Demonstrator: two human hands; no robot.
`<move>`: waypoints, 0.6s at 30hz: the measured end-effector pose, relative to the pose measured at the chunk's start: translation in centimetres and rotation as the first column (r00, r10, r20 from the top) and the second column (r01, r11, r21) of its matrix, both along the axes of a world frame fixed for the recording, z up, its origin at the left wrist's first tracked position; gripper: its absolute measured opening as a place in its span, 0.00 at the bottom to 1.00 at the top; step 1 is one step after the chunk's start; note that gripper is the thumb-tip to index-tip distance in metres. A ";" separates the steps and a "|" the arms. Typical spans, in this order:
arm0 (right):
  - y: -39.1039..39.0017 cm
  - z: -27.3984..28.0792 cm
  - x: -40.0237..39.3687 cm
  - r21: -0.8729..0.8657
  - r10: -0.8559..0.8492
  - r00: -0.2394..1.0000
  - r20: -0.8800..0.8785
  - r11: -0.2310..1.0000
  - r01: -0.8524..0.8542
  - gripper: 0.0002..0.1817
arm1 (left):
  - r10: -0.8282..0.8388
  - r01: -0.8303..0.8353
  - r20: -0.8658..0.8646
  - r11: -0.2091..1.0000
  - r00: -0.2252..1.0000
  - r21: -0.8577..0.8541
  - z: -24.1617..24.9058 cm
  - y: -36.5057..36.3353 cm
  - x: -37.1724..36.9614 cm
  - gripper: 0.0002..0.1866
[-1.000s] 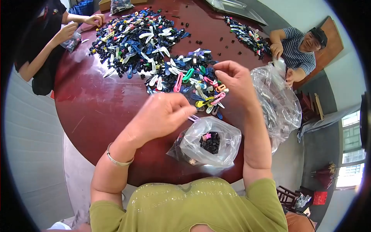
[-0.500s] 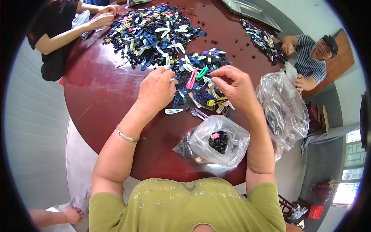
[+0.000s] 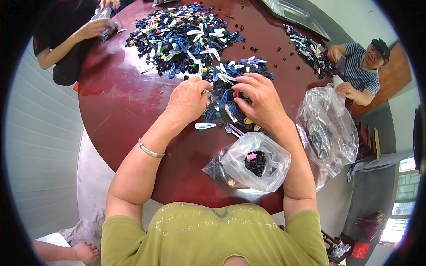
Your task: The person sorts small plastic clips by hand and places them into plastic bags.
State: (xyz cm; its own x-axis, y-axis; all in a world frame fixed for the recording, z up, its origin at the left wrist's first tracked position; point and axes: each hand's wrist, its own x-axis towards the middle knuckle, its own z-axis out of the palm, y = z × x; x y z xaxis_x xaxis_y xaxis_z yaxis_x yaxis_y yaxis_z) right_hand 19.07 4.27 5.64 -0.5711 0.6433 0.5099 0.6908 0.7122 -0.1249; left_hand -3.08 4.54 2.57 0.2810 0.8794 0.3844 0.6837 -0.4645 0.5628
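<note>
Both my hands rest on the near edge of a pile of coloured hair clips (image 3: 195, 35) on a round dark-red table (image 3: 120, 106). My left hand (image 3: 188, 101) has its fingers curled down onto the clips at the pile's edge. My right hand (image 3: 261, 102) lies palm down over the clips with its fingers pinched among them; what they hold is hidden. A white clip (image 3: 205, 126) lies loose just below my left hand. A small open clear bag (image 3: 250, 162) with black pieces and a pink one sits close in front of me.
A larger clear bag (image 3: 328, 128) of clips stands at the right table edge, held by a person in a striped shirt (image 3: 361, 73). A smaller clip pile (image 3: 308, 51) lies near that person. Another person's arms (image 3: 75, 40) work at the far left with a bag.
Both hands have dropped from above the table down onto the near clips and drawn closer together. The view has shifted slightly, and the person at the left now holds a bag.
</note>
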 end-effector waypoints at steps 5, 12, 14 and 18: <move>-0.1 -0.1 -1.2 -0.009 0.048 0.994 -0.098 0.999 -0.049 0.16 | 0.009 -0.007 -0.034 0.998 0.999 0.057 0.1 -0.3 0.2 0.06; 0.2 -1.8 -3.2 0.110 0.085 0.995 -0.048 0.991 -0.080 0.16 | -0.035 0.035 -0.016 0.999 0.999 -0.032 -0.1 -0.1 0.4 0.07; 0.0 -1.8 -3.3 0.141 0.070 0.997 -0.034 0.988 -0.065 0.12 | -0.052 0.052 0.017 0.998 0.999 -0.034 -0.1 0.0 0.3 0.07; 0.2 -2.0 -3.2 0.141 0.080 0.995 -0.064 0.988 -0.070 0.10 | -0.059 0.059 0.009 0.998 0.998 -0.019 -0.3 0.1 0.2 0.07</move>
